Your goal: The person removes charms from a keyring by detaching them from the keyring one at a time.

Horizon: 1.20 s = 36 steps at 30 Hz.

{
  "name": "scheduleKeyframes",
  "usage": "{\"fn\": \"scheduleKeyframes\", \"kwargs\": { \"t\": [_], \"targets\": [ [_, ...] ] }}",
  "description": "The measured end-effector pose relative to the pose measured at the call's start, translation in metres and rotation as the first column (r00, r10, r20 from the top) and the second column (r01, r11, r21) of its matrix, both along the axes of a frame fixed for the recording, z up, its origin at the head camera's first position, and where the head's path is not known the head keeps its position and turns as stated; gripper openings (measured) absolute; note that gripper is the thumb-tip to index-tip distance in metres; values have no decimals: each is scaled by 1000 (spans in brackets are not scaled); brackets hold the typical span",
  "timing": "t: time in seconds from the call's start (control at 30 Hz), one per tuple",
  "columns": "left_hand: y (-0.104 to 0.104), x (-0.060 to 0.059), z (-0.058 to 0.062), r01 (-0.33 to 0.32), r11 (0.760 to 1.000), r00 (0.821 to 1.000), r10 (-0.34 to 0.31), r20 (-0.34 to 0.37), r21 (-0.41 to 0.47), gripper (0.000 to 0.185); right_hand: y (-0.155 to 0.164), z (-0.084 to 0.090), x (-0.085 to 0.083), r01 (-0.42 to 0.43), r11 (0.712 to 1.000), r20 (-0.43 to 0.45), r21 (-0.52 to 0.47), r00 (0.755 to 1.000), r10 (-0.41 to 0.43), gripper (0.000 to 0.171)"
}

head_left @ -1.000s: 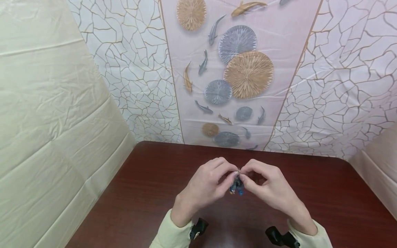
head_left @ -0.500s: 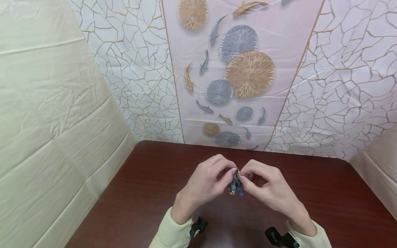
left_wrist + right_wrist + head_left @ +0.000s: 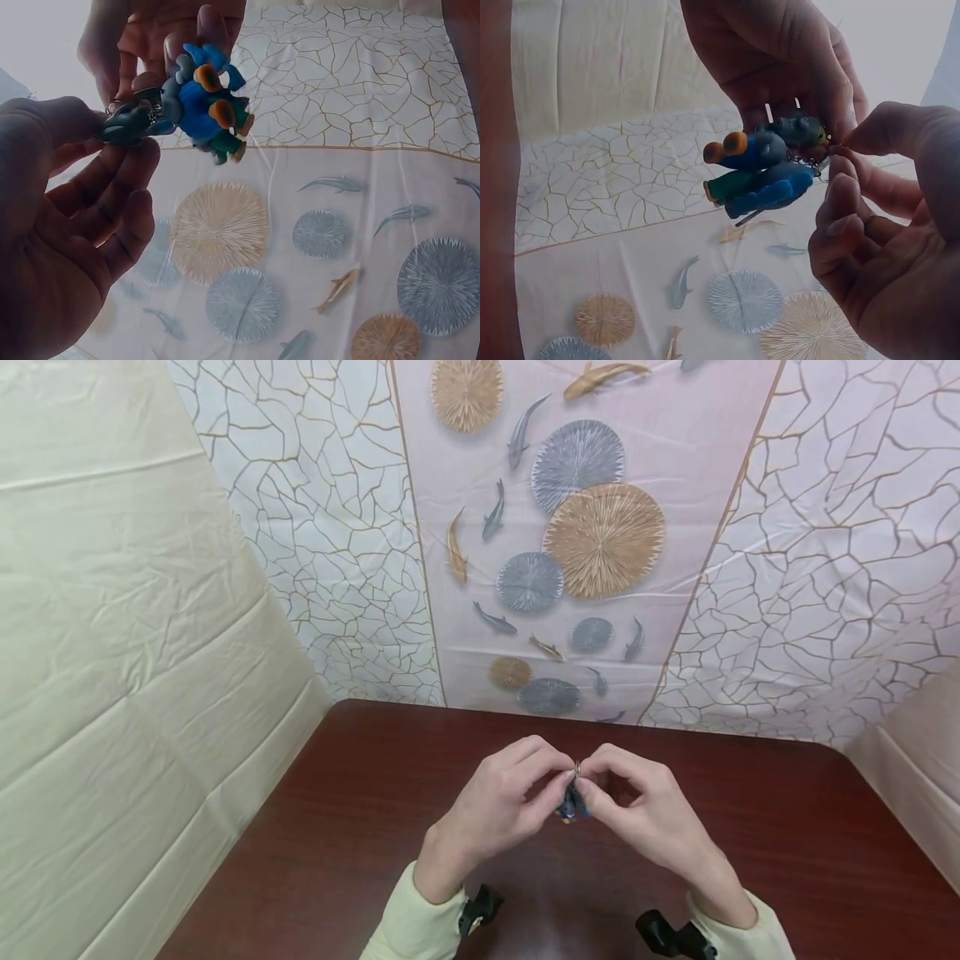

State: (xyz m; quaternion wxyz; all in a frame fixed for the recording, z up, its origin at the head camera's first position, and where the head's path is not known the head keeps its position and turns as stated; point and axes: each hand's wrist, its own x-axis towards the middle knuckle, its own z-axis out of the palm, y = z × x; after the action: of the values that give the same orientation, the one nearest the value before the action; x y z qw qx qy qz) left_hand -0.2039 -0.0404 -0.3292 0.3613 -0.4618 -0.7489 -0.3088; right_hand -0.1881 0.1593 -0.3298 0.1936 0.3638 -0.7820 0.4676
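Observation:
Several small rubbery figurines (image 3: 567, 807), blue, green and dark grey with orange feet, hang as charms from a metal key ring (image 3: 577, 769) above the table. My left hand (image 3: 498, 797) pinches the ring from the left with thumb and forefinger. From the right, my right hand (image 3: 660, 802) pinches the same ring between thumb and forefinger. In the left wrist view, a dark green figurine (image 3: 126, 124) lies against the left fingertips, while the blue one (image 3: 196, 105) sticks out beyond. Thin chain links (image 3: 802, 161) join the charms to the ring, which the fingertips mostly hide.
The dark red-brown table (image 3: 337, 827) lies beneath both hands. Behind it hangs a cloth (image 3: 480, 635) printed with fish and round lily pads. A pale cream cloth (image 3: 150, 652) closes the left side. Black wrist cameras (image 3: 480, 910) sit at the sleeves.
Half a second ago the ring showed more between the hands and the figurines hung lower. Now the fingertips are closer together on it, and the figurines have turned and risen slightly.

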Motion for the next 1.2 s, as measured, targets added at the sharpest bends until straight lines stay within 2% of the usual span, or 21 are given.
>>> {"fn": "scheduleKeyframes", "kwargs": {
  "t": [0.23, 0.4, 0.73, 0.97, 1.2],
  "targets": [
    [-1, 0, -1, -19, 1000, 1000, 19, 23, 24, 5, -4, -4, -4, -109, 990, -149, -90, 984, 95, 34],
    [0, -1, -2, -44, 998, 998, 41, 54, 42, 5, -6, -3, -5, -154, 982, -207, -105, 970, 130, 37],
    [1, -2, -3, -39, 999, 996, 36, 82, 28, 7, -7, 3, -3, -193, 973, -264, -126, 952, 155, 34],
    [1, -2, -3, 23, 1000, 997, -24, 72, 15, 14, -7, 3, -4, -230, 962, -274, -147, 944, 184, 30],
    [3, -1, -2, 57, 998, 995, -60, 83, 35, 8, -8, 4, -2, -272, 951, -261, -145, 938, 228, 31]
  ]
}}
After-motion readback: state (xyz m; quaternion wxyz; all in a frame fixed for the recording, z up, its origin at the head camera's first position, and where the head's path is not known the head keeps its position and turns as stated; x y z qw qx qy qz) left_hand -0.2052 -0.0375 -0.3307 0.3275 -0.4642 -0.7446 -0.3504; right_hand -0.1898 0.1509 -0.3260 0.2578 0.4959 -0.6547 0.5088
